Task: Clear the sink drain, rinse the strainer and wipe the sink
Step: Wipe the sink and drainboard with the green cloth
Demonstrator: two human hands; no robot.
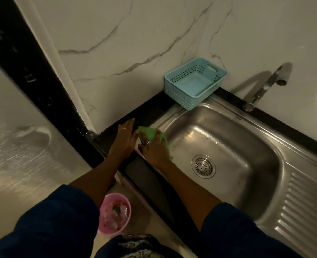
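A steel sink (250, 146) fills the right half of the view. Its round strainer (203, 166) sits in the drain at the basin's bottom. My right hand (152, 148) presses flat on a green cloth (150, 134) at the sink's left rim. Flat on the black counter (116, 131) just left of the cloth rests my left hand (125, 140), fingers together and holding nothing. The two hands touch side by side.
A light blue plastic basket (195, 83) stands empty at the sink's back left corner. The tap (265, 86) rises from the back wall. A ribbed drainboard (302, 211) lies at the right. On the floor below stands a pink bin (115, 213) with scraps in it.
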